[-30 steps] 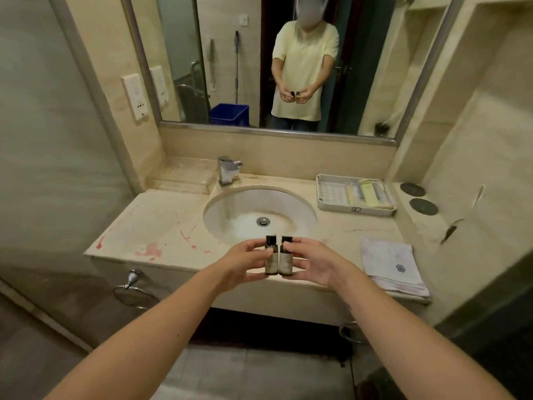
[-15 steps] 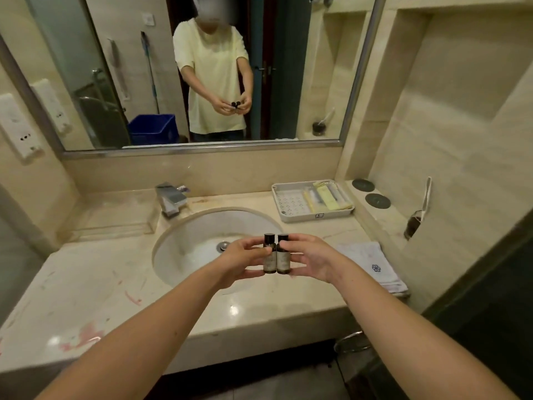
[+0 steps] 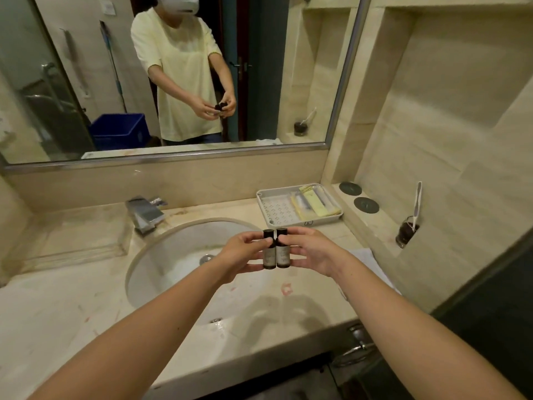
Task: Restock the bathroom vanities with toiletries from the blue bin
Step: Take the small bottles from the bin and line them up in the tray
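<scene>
Two small dark-capped toiletry bottles stand upright side by side in the air over the sink's right rim. My left hand (image 3: 242, 252) grips the left bottle (image 3: 269, 254); my right hand (image 3: 310, 249) grips the right bottle (image 3: 283, 252). The bottles touch each other. Behind them on the counter lies a white amenity tray (image 3: 277, 212) with several wrapped packets in its right half. The blue bin (image 3: 119, 129) shows only as a reflection in the mirror, behind me on the floor.
The round basin (image 3: 178, 255) and chrome faucet (image 3: 142, 213) sit mid-counter. A clear tray (image 3: 72, 241) rests at the left. A folded white towel (image 3: 372, 264) lies right of my hands. Two dark coasters (image 3: 366, 204) and a glass with a toothbrush (image 3: 406, 230) stand on the right ledge.
I have stepped closer to the vanity and the view has swung right. Both hands keep the two bottles together, now over the sink's right rim, nearer the amenity tray.
</scene>
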The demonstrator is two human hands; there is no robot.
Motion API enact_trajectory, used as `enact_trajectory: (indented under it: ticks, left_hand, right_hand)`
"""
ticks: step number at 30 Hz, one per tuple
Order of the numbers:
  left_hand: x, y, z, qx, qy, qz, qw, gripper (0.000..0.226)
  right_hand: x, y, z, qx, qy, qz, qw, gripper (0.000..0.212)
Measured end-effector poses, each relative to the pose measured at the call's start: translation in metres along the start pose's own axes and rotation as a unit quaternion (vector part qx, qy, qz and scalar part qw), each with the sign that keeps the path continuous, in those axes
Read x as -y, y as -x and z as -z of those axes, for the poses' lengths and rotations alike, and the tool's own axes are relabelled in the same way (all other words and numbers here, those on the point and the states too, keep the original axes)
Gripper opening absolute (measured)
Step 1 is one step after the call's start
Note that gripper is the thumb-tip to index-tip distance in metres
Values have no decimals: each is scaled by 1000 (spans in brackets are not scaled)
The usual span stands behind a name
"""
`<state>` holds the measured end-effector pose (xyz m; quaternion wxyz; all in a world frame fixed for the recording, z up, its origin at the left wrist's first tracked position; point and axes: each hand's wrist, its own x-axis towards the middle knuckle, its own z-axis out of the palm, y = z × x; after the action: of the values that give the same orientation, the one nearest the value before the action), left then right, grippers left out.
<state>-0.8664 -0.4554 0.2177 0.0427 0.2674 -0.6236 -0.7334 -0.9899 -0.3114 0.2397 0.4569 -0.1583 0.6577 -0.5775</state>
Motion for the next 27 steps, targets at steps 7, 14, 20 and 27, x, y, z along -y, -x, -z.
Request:
enact_trajectory:
  ticks: [7, 14, 20, 27]
  left_hand:
    - [-17, -62, -5, -14, -3, -5, 1000, 30]
    - [-38, -154, -10, -51, -12, 6, 999, 34]
    - [-44, -233, -6, -97, -41, 24, 994, 29]
    - [-32, -311, 15, -134, -118, 35, 983, 25]
  right_hand:
    - [27, -57, 34, 11, 31, -4, 999, 31]
    - [57, -145, 79, 21, 50, -6, 999, 30]
    - [71, -231, 111, 38, 73, -29, 996, 33]
    - [63, -321, 127, 56, 102, -43, 992, 26]
